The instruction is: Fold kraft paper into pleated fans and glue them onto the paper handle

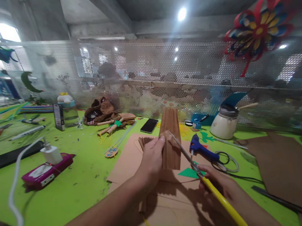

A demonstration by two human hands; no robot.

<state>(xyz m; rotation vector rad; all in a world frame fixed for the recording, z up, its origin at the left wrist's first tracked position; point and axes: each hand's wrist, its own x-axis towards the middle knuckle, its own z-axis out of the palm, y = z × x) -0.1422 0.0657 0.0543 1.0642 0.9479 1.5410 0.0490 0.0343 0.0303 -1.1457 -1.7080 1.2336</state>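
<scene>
Scissors (204, 178) cross edge of strip (171, 152)

Sheets (123, 158) lie on the counter (83, 171), front and centre. Above them, a strip (173, 139) is in the left hand (150, 158); scissors (195, 168) are in the right hand (220, 185), to the strip's right. A glue gun (205, 149) lies right of the strip, with a jar (224, 121) behind it, further right. A flat phone (149, 126) lies behind the sheets. Further left are a stick figure (117, 123) and, behind it, a bundle (100, 110). Left of the bundle, a bottle (70, 111) stands beside an upright phone (58, 117). At the left, a charger (51, 154) sits on a power strip (48, 173). A large sheet (290, 164) lies at the right. A perforated screen (140, 73) stands behind everything on the counter.
</scene>
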